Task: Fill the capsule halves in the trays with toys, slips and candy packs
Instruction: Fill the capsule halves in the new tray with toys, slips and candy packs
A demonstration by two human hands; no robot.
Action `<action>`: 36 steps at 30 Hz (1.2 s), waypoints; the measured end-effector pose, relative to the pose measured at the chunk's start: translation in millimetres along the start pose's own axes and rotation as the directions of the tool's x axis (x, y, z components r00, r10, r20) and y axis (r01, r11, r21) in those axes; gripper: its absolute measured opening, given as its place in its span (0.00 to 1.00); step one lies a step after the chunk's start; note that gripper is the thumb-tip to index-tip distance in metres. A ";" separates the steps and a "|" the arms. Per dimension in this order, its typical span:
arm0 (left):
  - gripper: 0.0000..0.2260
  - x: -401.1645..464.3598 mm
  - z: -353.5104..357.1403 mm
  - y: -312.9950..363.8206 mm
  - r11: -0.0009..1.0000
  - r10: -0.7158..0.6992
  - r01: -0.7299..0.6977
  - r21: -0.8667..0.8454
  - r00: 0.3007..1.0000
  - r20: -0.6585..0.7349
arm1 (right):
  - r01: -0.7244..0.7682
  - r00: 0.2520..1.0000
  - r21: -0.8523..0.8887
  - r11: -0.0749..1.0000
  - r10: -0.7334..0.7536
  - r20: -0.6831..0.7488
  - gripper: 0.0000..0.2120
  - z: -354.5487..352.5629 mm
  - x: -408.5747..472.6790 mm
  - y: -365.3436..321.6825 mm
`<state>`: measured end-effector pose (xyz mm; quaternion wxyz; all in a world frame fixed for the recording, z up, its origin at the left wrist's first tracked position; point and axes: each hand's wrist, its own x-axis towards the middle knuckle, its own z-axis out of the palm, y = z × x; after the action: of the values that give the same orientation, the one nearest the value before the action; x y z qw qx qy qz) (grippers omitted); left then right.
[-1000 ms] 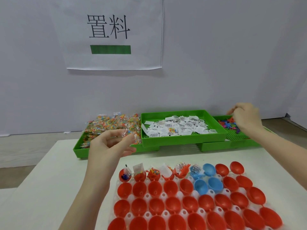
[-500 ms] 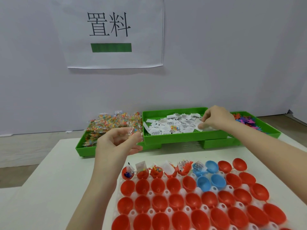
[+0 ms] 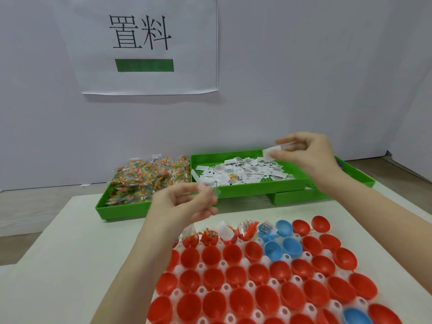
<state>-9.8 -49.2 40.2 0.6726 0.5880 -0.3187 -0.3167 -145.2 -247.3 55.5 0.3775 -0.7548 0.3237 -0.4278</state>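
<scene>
I am pinching a white slip (image 3: pixel 268 152) in my right hand (image 3: pixel 304 153) over the slip tray (image 3: pixel 247 190) at one o'clock; my left hand (image 3: pixel 187 204) is curling around something clear. Only the far row of capsule halves (image 3: pixel 233 277) is filling; the rest are waiting empty.

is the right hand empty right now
No, the right hand pinches a white paper slip in its fingers above the green slip tray.
</scene>
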 end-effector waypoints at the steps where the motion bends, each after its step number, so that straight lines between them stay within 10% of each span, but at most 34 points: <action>1: 0.09 -2.2 5.0 0.8 0.999 -0.030 0.031 -0.026 0.998 0.050 | -0.033 0.997 0.143 0.989 0.022 0.076 0.15 -0.2 -15.9 -12.6; 8: 0.15 -21.0 32.1 7.1 0.995 -0.092 0.100 -0.006 0.932 0.351 | -0.132 0.928 0.346 0.929 -0.006 0.372 0.08 -2.7 -88.1 -48.4; 17: 0.07 -30.3 39.9 12.7 0.997 -0.025 -0.002 0.078 0.938 0.345 | 0.072 0.979 0.079 0.994 -0.086 0.186 0.17 -7.5 -99.3 -44.3; 23: 0.05 -28.0 39.8 9.3 0.997 -0.062 0.046 0.059 0.949 0.310 | -0.259 0.943 0.627 0.735 0.050 0.330 0.19 -19.7 -94.4 -34.6; 36: 0.07 -32.2 38.4 14.1 0.999 0.030 -0.035 0.003 0.891 0.453 | 0.257 0.868 0.431 0.865 -0.403 0.291 0.30 -1.6 -112.8 -47.5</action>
<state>-59.1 -44.5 56.4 0.5816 0.4965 -0.4781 -0.4319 -186.7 -132.2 51.0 0.4895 -0.7795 0.0211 -0.3904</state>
